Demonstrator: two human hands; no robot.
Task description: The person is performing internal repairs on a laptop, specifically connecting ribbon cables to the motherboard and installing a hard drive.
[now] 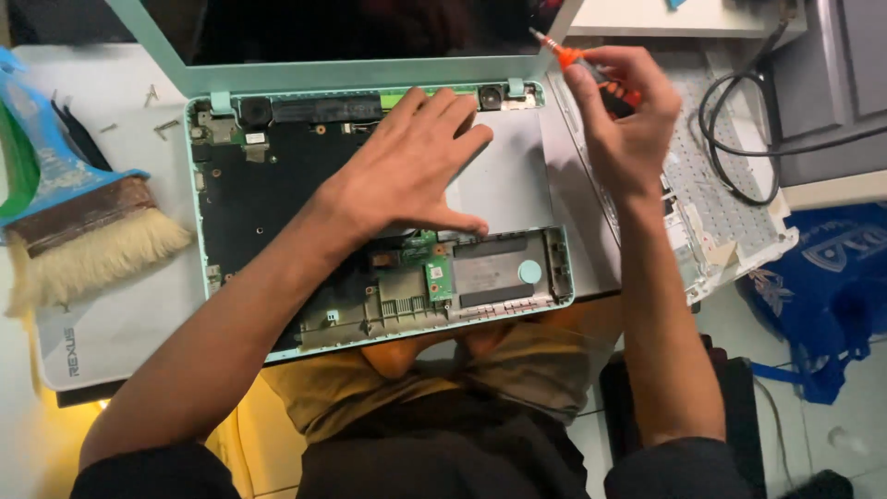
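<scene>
An opened mint-green laptop base lies in front of me with its top cover off, showing a black board, a green circuit board and a grey metal plate. My left hand lies flat on the laptop's innards, fingers spread over the grey plate. Above the laptop's right hinge corner, my right hand holds a small orange-handled screwdriver, tip pointing up and left. The laptop's screen stands open at the top.
A wide paintbrush with a blue handle and pale bristles lies at the left on a white mat. A removed white keyboard cover rests at the right, with a black cable on it. A few loose screws lie near the top left. A blue bag sits lower right.
</scene>
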